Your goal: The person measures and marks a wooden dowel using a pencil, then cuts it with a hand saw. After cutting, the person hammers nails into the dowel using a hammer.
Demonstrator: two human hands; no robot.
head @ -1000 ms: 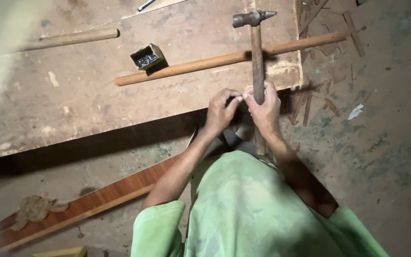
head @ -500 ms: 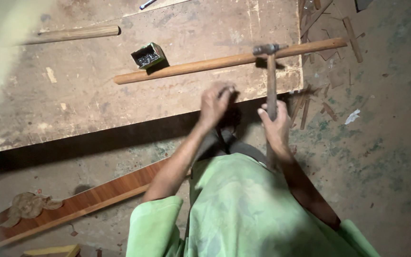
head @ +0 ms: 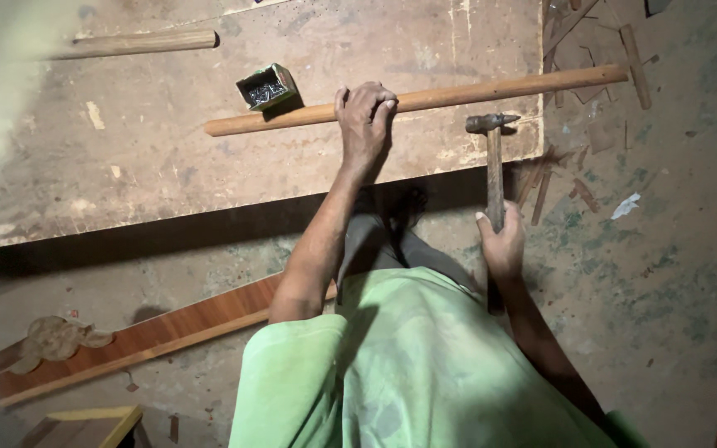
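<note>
Head view: the long wooden rod (head: 425,99) is gripped at centre frame by the left hand (head: 364,116); the hammer (head: 493,166), right of it, is apparently clamped in the right hand (head: 501,245).

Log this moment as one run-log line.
left hand: grips dowel | right hand: holds hammer | board: nail box beside dowel

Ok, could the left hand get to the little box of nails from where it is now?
Probably yes. The left hand grips the long stick, and the nail box sits just to its left, against the stick's far side on the board. Nothing lies between them; the hand would have to let go first.
</note>
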